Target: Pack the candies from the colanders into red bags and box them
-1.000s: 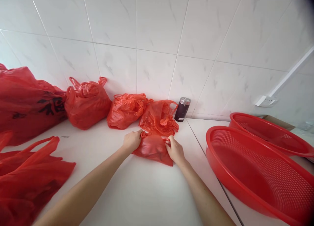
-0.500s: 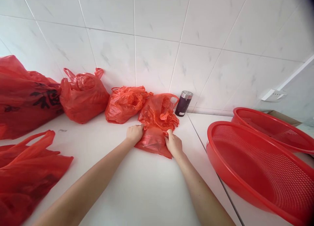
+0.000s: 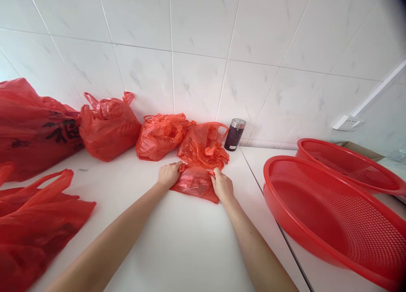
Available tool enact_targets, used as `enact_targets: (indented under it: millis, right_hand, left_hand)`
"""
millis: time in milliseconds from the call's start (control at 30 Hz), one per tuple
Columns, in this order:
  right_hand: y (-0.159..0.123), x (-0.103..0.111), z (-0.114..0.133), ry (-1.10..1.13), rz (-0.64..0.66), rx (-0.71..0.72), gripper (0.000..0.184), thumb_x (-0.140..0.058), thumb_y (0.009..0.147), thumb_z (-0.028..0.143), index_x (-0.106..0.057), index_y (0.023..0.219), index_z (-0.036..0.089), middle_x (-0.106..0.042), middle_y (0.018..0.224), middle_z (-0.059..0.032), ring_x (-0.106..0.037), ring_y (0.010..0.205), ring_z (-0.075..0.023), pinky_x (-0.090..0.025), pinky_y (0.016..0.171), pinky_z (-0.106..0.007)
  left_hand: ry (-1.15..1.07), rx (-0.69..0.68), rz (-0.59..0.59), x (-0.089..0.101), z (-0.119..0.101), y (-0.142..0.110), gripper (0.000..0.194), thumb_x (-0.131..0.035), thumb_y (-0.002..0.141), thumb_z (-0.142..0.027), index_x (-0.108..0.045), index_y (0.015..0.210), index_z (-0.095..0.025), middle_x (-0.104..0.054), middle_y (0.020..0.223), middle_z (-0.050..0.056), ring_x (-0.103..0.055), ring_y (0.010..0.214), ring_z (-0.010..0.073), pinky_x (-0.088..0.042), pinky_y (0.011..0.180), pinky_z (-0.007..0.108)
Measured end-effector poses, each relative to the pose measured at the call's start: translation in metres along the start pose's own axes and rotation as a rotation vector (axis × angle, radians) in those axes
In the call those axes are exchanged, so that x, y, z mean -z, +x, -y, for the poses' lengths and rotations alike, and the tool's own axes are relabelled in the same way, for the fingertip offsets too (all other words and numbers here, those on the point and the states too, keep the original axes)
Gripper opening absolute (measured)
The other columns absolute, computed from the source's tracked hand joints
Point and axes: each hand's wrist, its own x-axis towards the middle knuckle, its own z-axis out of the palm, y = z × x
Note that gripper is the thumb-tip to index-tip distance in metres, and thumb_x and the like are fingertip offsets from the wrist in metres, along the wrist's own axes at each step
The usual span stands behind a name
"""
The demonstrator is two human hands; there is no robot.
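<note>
A small red plastic bag (image 3: 195,184) lies on the white table between my hands, its folded contents showing faintly through the thin film. My left hand (image 3: 169,174) is closed on the bag's upper left edge. At the upper right edge, my right hand (image 3: 222,185) pinches the plastic between thumb and fingers. Just behind it sits a crumpled red plastic bag (image 3: 203,144), close against the held one. What exactly is inside the held bag I cannot make out.
A dark thermos (image 3: 234,135) stands by the tiled wall. Red bags (image 3: 161,137), (image 3: 109,129) line the wall leftward, beside a large bag with black characters (image 3: 41,131). Another red bag (image 3: 41,228) lies front left. Two red mesh baskets (image 3: 317,216), (image 3: 352,161) stand at right.
My hands and the held bag have shifted slightly in the picture as the view moved a little. Both hands keep their grip, and the bag's upper edge looks pulled a bit straighter.
</note>
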Motion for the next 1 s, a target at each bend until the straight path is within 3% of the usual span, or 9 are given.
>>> enact_targets:
  millis: [133,333,467,600,667,733,800,867,1000]
  right_hand:
    - [-0.003,0.003,-0.001,0.138,-0.044,-0.029,0.006,-0.053,0.087,0.020,-0.058,0.086,0.020,-0.068,0.084,-0.0046,-0.061,0.073,-0.0154,-0.033,0.061,-0.023]
    - [-0.002,0.007,-0.010,0.438,-0.159,-0.258,0.025,-0.037,0.090,0.024,-0.058,0.078,0.022,-0.068,0.066,-0.0027,-0.061,0.063,-0.0169,-0.040,0.063,-0.025]
    - [-0.001,0.007,-0.013,0.668,-0.162,-0.293,0.039,-0.034,0.094,0.046,-0.052,0.068,0.023,-0.068,0.063,-0.0026,-0.063,0.058,-0.0175,-0.045,0.060,-0.026]
    - [-0.001,0.006,-0.011,0.815,-0.156,-0.284,0.048,-0.034,0.090,0.060,-0.055,0.069,0.022,-0.068,0.065,-0.0036,-0.063,0.058,-0.0184,-0.047,0.060,-0.027]
    - [-0.001,0.006,-0.010,0.857,-0.147,-0.279,0.050,-0.037,0.087,0.065,-0.056,0.071,0.021,-0.069,0.065,-0.0040,-0.063,0.059,-0.0187,-0.048,0.061,-0.028]
    - [-0.003,0.009,-0.010,0.891,-0.137,-0.277,0.051,-0.038,0.086,0.066,-0.056,0.072,0.021,-0.068,0.066,-0.0047,-0.064,0.060,-0.0189,-0.049,0.061,-0.028]
    - [-0.005,0.012,-0.011,0.920,-0.130,-0.289,0.048,-0.041,0.085,0.065,-0.056,0.080,0.020,-0.069,0.068,-0.0049,-0.065,0.060,-0.0191,-0.050,0.060,-0.028]
    - [-0.008,0.015,-0.013,0.939,-0.138,-0.318,0.043,-0.048,0.082,0.062,-0.053,0.092,0.020,-0.069,0.072,-0.0045,-0.066,0.060,-0.0190,-0.051,0.059,-0.028]
    - [-0.007,0.016,-0.018,0.920,-0.131,-0.377,0.045,-0.058,0.079,0.054,-0.045,0.108,0.023,-0.070,0.083,-0.0040,-0.065,0.057,-0.0171,-0.050,0.058,-0.028]
  left_hand:
    - [-0.093,0.076,-0.028,0.000,0.005,-0.003,0.030,-0.053,0.093,-0.037,-0.060,0.114,-0.017,-0.064,0.109,0.008,-0.063,0.095,0.0198,-0.052,0.086,0.042]
    - [-0.277,0.194,-0.034,-0.001,0.017,-0.007,0.029,-0.055,0.092,-0.036,-0.061,0.111,-0.015,-0.064,0.107,0.007,-0.064,0.091,0.0188,-0.054,0.080,0.038]
    - [-0.366,0.149,-0.069,0.022,0.019,-0.008,0.030,-0.057,0.092,-0.034,-0.059,0.113,-0.013,-0.064,0.107,0.007,-0.064,0.089,0.0185,-0.055,0.077,0.037]
    - [-0.362,-0.020,-0.189,0.048,-0.009,-0.011,0.033,-0.049,0.094,-0.026,-0.054,0.125,-0.020,-0.054,0.131,0.011,-0.051,0.121,0.0260,-0.041,0.101,0.050]
    - [-0.358,-0.184,-0.139,0.051,-0.036,-0.015,0.033,-0.056,0.088,-0.025,-0.058,0.121,-0.028,-0.053,0.136,0.006,-0.044,0.129,0.0253,-0.033,0.110,0.046]
    - [-0.351,-0.313,-0.015,0.052,-0.061,-0.020,0.031,-0.069,0.075,-0.024,-0.066,0.106,-0.029,-0.063,0.124,0.003,-0.052,0.121,0.0252,-0.037,0.106,0.039]
    - [-0.349,-0.341,0.089,0.055,-0.075,-0.024,0.021,-0.069,0.071,-0.021,-0.069,0.092,-0.025,-0.070,0.104,0.003,-0.061,0.105,0.0258,-0.044,0.095,0.037]
    - [-0.372,-0.304,0.145,0.066,-0.074,-0.031,0.014,-0.063,0.076,-0.023,-0.069,0.089,-0.022,-0.070,0.092,0.002,-0.064,0.091,0.0238,-0.048,0.083,0.034]
    - [-0.486,-0.163,0.183,0.105,-0.041,-0.062,0.023,-0.059,0.082,-0.036,-0.066,0.096,-0.019,-0.069,0.092,0.002,-0.063,0.082,0.0179,-0.049,0.070,0.027]
